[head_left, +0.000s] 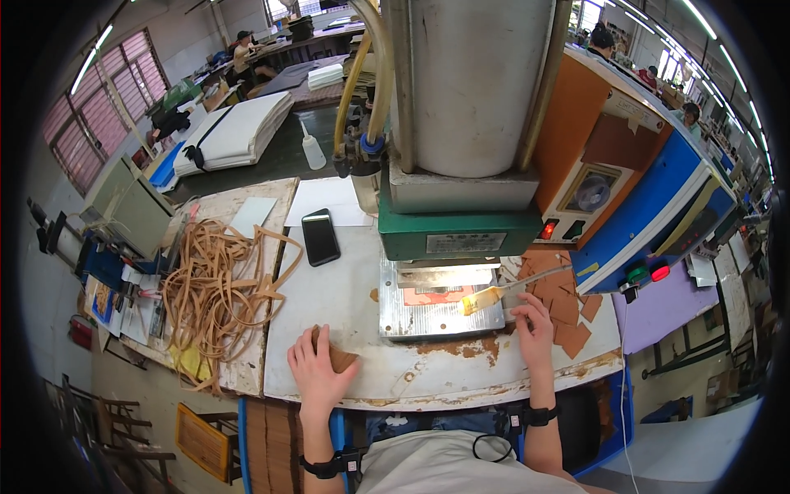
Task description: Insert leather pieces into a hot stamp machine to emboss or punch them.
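Observation:
My left hand [315, 370] rests on the worktable, its fingers and thumb around some brown leather pieces [342, 359]. At the right side of the press's metal base plate [440, 328], my right hand [536, 333] is curled, thumb and forefinger close together; what they grip is too small to make out. On the plate, under the green press head [457, 233], lies a reddish-orange piece [434, 296] in bright light. A thin-necked lamp with a glowing yellow end [481, 301] reaches over the plate from the right.
Flat brown leather pieces [563, 306] lie scattered right of the plate. A black phone [320, 237] and a heap of tan straps [218, 288] are to the left. An orange and blue control box [634, 177] stands at right. Several people work in the background.

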A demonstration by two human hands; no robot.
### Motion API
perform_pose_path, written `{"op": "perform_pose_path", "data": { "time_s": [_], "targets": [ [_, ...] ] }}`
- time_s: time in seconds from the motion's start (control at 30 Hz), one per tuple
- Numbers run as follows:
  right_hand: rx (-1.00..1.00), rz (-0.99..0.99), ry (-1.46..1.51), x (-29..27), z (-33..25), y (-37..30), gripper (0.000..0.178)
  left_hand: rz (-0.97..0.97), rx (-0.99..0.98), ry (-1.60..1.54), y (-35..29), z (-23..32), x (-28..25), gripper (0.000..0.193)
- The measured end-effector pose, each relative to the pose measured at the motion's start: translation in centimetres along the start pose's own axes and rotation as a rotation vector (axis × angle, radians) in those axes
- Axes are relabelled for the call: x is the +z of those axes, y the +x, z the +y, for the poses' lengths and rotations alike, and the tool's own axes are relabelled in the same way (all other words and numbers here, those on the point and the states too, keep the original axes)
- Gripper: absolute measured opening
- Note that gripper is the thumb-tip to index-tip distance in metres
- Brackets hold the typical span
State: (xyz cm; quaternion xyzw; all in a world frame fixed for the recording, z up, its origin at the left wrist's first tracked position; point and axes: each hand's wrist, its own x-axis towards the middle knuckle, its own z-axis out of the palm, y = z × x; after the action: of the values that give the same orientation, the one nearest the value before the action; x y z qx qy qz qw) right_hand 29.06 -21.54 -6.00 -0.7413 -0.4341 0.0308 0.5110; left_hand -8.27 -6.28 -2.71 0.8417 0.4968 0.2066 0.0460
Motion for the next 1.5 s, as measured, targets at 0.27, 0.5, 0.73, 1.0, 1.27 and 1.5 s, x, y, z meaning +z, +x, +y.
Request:
{"op": "perform_pose_path", "data": {
  "time_s": [0.27, 0.5, 0.73, 1.0, 1.27, 1.5],
  "targets": [
    [0.072, -0.049, 0.032, -0.3, -0.9, 0.3, 0.012, 0.005, -0.013, 0.001, 0.1, 0.0, 0.1, 0.082],
    [0.018, -0.043, 0.015, -0.3, -0.3, 0.4, 0.013, 0.012, -0.003, 0.011, 0.1, 0.4, -0.1, 0.08],
    [0.027, -0.024, 0.016, -0.1, 0.2, 0.1, 0.012, -0.001, -0.018, 0.0, 0.0, 0.2, -0.1, 0.081],
    [0.039, -0.019, 0.013, 0.0, 0.3, 0.0, 0.012, -0.009, -0.028, -0.006, 0.0, 0.3, -0.3, 0.081],
    [0.0, -0.002, 0.018, 0.0, -0.1, 0.1, 0.013, -0.007, -0.016, 0.007, 0.0, 0.2, 0.0, 0.082],
    [0.018, -0.006, 0.016, 0.0, 0.0, 0.1, 0.013, -0.008, -0.023, 0.007, 0.0, 0.2, 0.0, 0.082]
  ]
}}
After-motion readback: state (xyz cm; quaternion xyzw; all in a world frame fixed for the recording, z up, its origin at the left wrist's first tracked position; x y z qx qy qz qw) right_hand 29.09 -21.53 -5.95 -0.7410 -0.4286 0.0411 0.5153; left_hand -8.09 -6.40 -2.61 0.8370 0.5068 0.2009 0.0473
